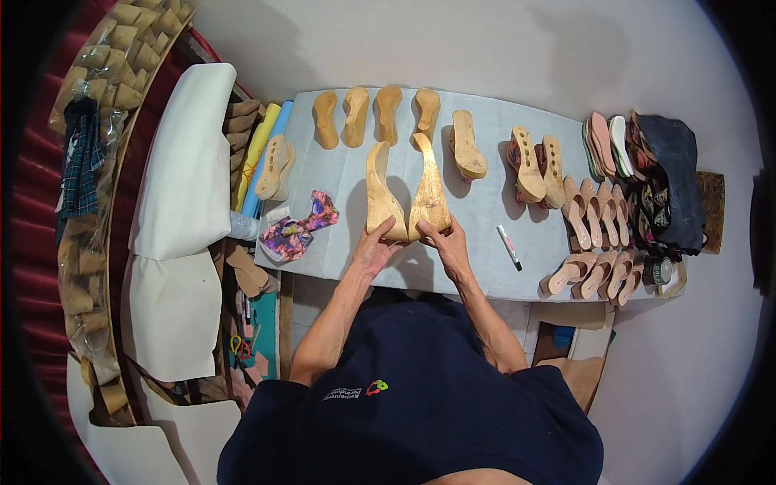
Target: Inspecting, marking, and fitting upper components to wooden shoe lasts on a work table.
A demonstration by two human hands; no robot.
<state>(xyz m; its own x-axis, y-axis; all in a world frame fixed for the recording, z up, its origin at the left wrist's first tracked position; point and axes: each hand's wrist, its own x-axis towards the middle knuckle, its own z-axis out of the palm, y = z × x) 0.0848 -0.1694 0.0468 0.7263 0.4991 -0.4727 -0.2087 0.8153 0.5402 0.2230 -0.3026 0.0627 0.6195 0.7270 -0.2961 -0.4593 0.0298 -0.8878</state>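
Observation:
Two bare wooden wedge shoe soles are held up side by side over the near middle of the table. My left hand (375, 249) grips the left wooden wedge sole (377, 187) by its lower end, thumb on the face. The right wooden wedge sole (428, 191) is in my right hand (445, 246), also gripped at its wide lower end. Their lower ends are close together, and their narrow ends point away from me. Behind them several wooden shoe lasts or soles (389, 115) stand in a row along the table's far side.
On the pale table (477, 267) lie a patterned fabric upper (299, 230), a white marker (509, 247), a wooden-soled sandal (467, 145) and a sandal pair (527, 166). Several pink slippers (575, 214) and a dark bag (667, 178) crowd the right end. White sheet rolls (182, 162) stand left.

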